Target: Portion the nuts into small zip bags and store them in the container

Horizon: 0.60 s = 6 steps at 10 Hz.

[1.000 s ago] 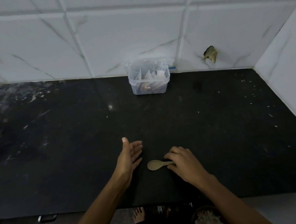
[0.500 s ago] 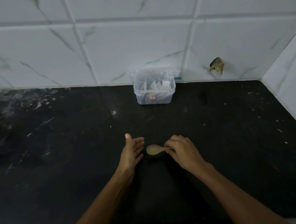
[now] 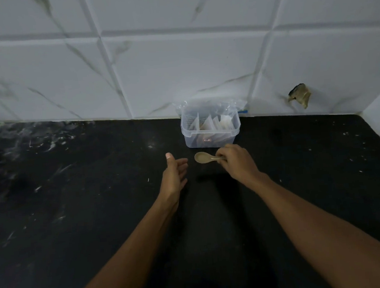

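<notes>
- Black counter (image 3: 77, 219) spreads wide under my arms; white flecks scattered over it
- Clear container (image 3: 210, 131) sits far centre against the tiled wall, zip bags (image 3: 214, 122) standing inside
- My left hand (image 3: 173, 178) hovers edge-on, fingers straight, holding nothing
- My right hand (image 3: 237, 163) pinches the spoon (image 3: 204, 158) handle, just near of the container; bowl points left
</notes>
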### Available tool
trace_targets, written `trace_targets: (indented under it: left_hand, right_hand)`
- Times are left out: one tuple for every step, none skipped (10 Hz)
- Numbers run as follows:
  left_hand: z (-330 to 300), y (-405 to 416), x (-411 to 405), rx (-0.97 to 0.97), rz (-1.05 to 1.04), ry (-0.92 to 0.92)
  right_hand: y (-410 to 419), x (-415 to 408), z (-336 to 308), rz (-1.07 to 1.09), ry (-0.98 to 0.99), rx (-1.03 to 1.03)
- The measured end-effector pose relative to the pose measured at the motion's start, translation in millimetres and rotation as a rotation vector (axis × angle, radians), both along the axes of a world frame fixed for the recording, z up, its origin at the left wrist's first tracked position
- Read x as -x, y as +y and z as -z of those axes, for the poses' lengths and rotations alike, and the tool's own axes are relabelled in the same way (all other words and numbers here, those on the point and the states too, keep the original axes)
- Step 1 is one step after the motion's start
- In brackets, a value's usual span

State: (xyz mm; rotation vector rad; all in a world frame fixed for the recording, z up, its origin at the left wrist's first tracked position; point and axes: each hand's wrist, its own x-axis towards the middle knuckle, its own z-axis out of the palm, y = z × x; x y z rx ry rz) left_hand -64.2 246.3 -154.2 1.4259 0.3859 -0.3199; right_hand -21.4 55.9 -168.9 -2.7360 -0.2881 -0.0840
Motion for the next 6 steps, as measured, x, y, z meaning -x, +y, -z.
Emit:
trace_targets:
  left_hand:
    - [4.4,0.1,-18.1,0.000,-0.014,0.011]
    - [8.3,-1.5,-33.1,-0.004,-0.021,0.031]
    - [13.4,-3.6,-44.8,-0.009,-0.032,0.051]
    - [17.9,-4.2,-51.2,-0.008,-0.035,0.066]
    - [23.2,-3.4,-56.1,-0.004,-0.029,0.069]
    - [23.0,-3.2,-57.3,0.000,-0.028,0.071]
  right_hand:
    - [1.9,-16.2,7.4,0.009,0.001,-0.017]
    - [4.9,-29.9,15.2,0.003,0.016,-0.016]
    - [6.0,-39.1,26.0,0.003,0.048,-0.021]
    - [5.5,-42.5,35.4,0.005,0.054,-0.012]
    - [1.4,-45.5,45.5,0.018,0.048,0.005]
    - [1.2,-45.1,50.0,0.034,0.030,0.014]
